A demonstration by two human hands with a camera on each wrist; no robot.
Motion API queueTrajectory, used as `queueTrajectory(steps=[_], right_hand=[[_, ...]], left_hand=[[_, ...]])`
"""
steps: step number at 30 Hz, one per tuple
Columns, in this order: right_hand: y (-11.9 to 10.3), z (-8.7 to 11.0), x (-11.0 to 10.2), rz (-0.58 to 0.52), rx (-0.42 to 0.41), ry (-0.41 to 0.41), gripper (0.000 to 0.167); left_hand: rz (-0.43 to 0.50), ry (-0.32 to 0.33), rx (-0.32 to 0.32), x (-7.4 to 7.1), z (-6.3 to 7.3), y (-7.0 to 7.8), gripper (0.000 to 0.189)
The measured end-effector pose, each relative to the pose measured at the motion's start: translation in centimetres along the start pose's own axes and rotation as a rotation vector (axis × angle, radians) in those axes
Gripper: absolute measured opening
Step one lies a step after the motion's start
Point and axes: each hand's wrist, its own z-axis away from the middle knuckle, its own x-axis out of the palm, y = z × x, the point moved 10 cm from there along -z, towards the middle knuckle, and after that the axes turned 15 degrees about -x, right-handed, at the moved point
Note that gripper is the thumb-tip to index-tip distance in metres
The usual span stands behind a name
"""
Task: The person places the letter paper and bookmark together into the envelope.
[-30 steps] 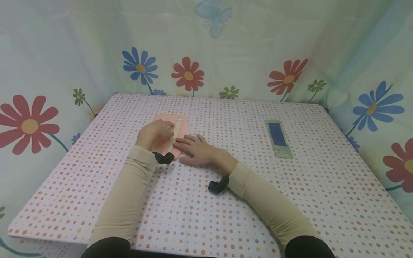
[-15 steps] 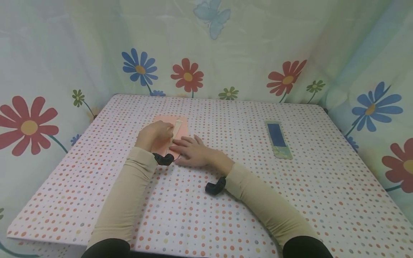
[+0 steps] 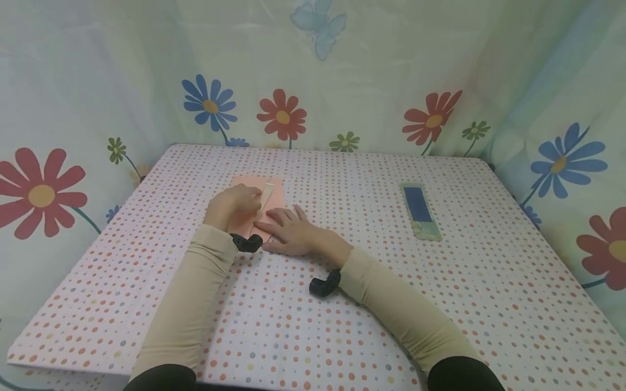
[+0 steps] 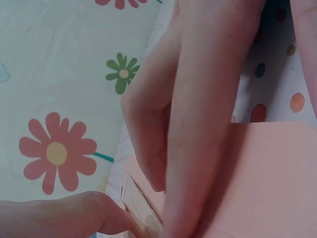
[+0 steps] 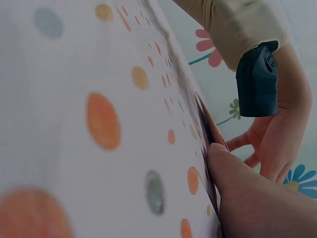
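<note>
A pink sheet of paper or card [image 3: 276,194] lies left of the table's middle, with a narrow cream strip [image 3: 267,194] slanting across it. My left hand [image 3: 233,203] bends over the sheet from the left. In the left wrist view, its thumb [image 4: 106,218] and index finger [image 4: 190,198] close on the cream strip [image 4: 141,210] from two sides; the very tips are cut off by the frame's edge. Fingers spread, my right hand [image 3: 293,232] rests flat on the sheet's lower right corner and covers the strip's near end. Its thumb [image 5: 233,171] lies low against the table.
On the right of the dotted table [image 3: 352,304] lies a pale green rectangular piece with a dark blue panel [image 3: 418,206]. A flowered curtain [image 3: 371,70] hangs behind the table and along both sides. Black wrist cameras [image 3: 325,283] sit under both cuffs.
My right hand has slid slightly left and toward me along the strip, covering more of its near end. The left hand has kept nearly the same place.
</note>
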Motion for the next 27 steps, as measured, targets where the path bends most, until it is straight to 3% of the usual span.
queueTrajectory(steps=[7, 14, 27], right_hand=[[0.5, 1.1, -1.4, -0.062, 0.010, 0.066, 0.068], [2.5, 2.7, -3.4, -0.079, 0.080, 0.114, 0.069], [10.9, 9.4, -6.1, -0.056, 0.373, 0.160, 0.065]], left_hand=[[0.009, 0.004, 0.031, 0.1, -0.1, 0.1, 0.053], [0.031, -0.009, -0.019, 0.0, -0.2, -0.3, 0.054], [-0.015, 0.007, 0.025, -0.1, 0.0, 0.1, 0.055]])
